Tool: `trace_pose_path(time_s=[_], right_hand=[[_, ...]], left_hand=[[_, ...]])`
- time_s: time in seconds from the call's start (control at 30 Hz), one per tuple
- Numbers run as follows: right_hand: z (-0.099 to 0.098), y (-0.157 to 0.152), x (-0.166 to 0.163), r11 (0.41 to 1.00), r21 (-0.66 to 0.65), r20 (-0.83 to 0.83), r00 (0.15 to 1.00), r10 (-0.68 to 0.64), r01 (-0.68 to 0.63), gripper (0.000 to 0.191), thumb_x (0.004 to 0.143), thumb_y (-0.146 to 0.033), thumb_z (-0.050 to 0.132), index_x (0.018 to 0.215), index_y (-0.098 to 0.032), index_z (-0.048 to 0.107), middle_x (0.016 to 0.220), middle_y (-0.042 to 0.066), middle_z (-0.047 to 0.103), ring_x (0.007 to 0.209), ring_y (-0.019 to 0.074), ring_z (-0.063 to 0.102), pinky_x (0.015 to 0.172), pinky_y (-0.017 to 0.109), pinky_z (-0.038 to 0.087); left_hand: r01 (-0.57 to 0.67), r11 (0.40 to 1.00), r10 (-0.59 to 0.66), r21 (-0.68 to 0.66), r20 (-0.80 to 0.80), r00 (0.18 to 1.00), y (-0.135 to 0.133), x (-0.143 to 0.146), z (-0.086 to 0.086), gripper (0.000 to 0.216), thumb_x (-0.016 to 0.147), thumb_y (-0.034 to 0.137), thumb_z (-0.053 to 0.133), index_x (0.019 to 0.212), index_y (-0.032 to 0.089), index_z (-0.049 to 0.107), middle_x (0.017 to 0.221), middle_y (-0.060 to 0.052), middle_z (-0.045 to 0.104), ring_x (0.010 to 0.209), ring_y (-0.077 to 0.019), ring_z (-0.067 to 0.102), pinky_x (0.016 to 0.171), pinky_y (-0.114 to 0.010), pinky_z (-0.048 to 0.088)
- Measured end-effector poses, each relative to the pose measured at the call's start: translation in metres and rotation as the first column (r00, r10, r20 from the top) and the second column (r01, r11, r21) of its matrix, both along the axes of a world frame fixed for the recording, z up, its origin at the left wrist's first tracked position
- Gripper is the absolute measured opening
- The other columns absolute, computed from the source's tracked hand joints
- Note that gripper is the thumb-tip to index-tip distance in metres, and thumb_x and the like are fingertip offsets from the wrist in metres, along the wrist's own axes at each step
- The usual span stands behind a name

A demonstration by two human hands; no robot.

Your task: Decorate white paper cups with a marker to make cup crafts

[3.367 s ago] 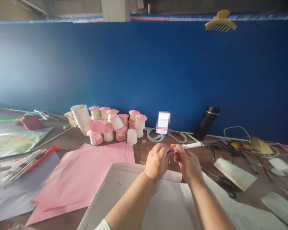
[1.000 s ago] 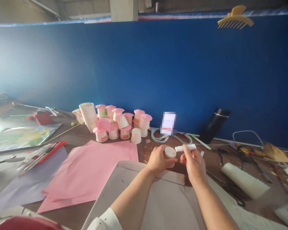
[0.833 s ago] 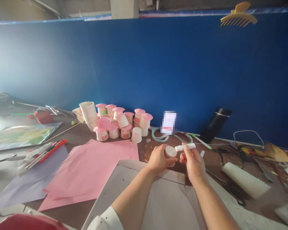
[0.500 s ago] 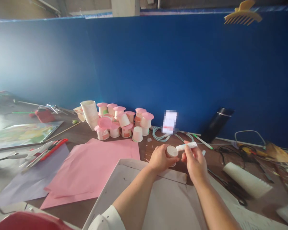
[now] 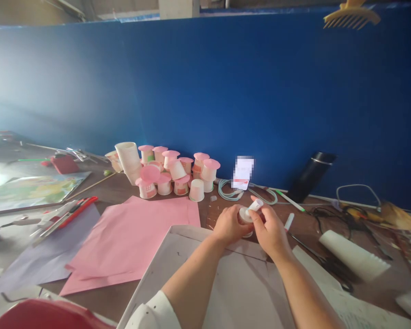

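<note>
The left hand (image 5: 229,224) clasps a paper cup (image 5: 244,216) just beyond the box (image 5: 192,237); the right hand (image 5: 270,229) pinches a white tube (image 5: 255,205) against its bare end. Many nearby cups (image 5: 147,190) already have pink tops (image 5: 211,163).

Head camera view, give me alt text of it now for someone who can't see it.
A person's left hand holds a small white cup, flat end up, while the right hand holds a white stick at that end. Beyond, pink-topped cups cluster before a blue partition; pink paper lies to the left.
</note>
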State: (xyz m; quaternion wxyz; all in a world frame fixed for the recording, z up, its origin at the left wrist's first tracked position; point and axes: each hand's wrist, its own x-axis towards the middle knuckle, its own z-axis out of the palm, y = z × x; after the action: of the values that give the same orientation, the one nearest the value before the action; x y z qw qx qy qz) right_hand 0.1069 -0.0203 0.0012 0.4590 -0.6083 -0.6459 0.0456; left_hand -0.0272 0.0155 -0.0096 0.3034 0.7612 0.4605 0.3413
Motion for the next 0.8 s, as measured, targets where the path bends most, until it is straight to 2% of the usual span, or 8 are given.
trace_pose_path(time_s=[0.2, 0.37, 0.57, 0.7, 0.8], right_hand=[[0.001, 0.006, -0.005, 0.996, -0.032, 0.059, 0.995, -0.075, 0.077, 0.04, 0.089, -0.041, 0.045, 0.125, -0.025, 0.054, 0.114, 0.008, 0.063, 0.081, 0.0202, 0.062, 0.079, 0.034, 0.048], [0.002, 0.01, -0.009, 0.991, -0.011, 0.042, 0.991, -0.13, 0.131, 0.041, 0.086, -0.043, 0.047, 0.118, -0.022, 0.058, 0.1, 0.009, 0.066, 0.076, 0.021, 0.061, 0.072, 0.033, 0.048], [0.003, 0.006, -0.001, 0.993, -0.097, 0.06, 0.997, -0.055, 0.061, 0.041, 0.088, -0.045, 0.046, 0.122, -0.024, 0.057, 0.102, 0.008, 0.067, 0.078, 0.0209, 0.062, 0.076, 0.034, 0.049], [0.005, 0.002, 0.004, 0.997, -0.082, 0.09, 0.996, 0.004, 0.004, 0.039, 0.09, -0.041, 0.045, 0.124, -0.025, 0.055, 0.115, 0.008, 0.064, 0.092, 0.0227, 0.063, 0.083, 0.035, 0.047], [0.006, 0.0, 0.006, 0.999, -0.05, 0.133, 0.991, 0.012, -0.006, 0.039, 0.09, -0.039, 0.045, 0.125, -0.024, 0.054, 0.115, 0.009, 0.063, 0.099, 0.0246, 0.061, 0.086, 0.036, 0.046]], left_hand=[[-0.004, 1.0, 0.004, 0.007, -0.011, 1.0, 0.0, -0.001, 0.001, 0.037, 0.071, 0.04, 0.063, 0.102, 0.02, 0.06, 0.095, -0.005, 0.066, 0.089, -0.0219, 0.058, 0.077, -0.031, 0.045], [-0.006, 1.0, 0.006, 0.013, 0.008, 1.0, 0.0, 0.0, 0.001, 0.032, 0.071, 0.038, 0.062, 0.097, 0.019, 0.061, 0.089, -0.006, 0.066, 0.084, -0.021, 0.059, 0.073, -0.03, 0.045], [-0.003, 0.999, 0.004, 0.035, -0.01, 1.0, 0.001, -0.001, -0.004, 0.036, 0.07, 0.046, 0.064, 0.096, 0.02, 0.061, 0.09, -0.005, 0.066, 0.084, -0.0209, 0.058, 0.073, -0.03, 0.045], [-0.001, 0.999, 0.003, 0.048, -0.04, 0.999, 0.0, -0.001, -0.003, 0.042, 0.069, 0.049, 0.064, 0.101, 0.022, 0.061, 0.094, -0.005, 0.066, 0.089, -0.0224, 0.057, 0.078, -0.032, 0.045], [-0.005, 0.999, 0.007, 0.032, -0.058, 0.998, -0.001, -0.001, -0.001, 0.043, 0.07, 0.05, 0.063, 0.102, 0.021, 0.06, 0.095, -0.005, 0.065, 0.089, -0.0223, 0.057, 0.078, -0.032, 0.045]])
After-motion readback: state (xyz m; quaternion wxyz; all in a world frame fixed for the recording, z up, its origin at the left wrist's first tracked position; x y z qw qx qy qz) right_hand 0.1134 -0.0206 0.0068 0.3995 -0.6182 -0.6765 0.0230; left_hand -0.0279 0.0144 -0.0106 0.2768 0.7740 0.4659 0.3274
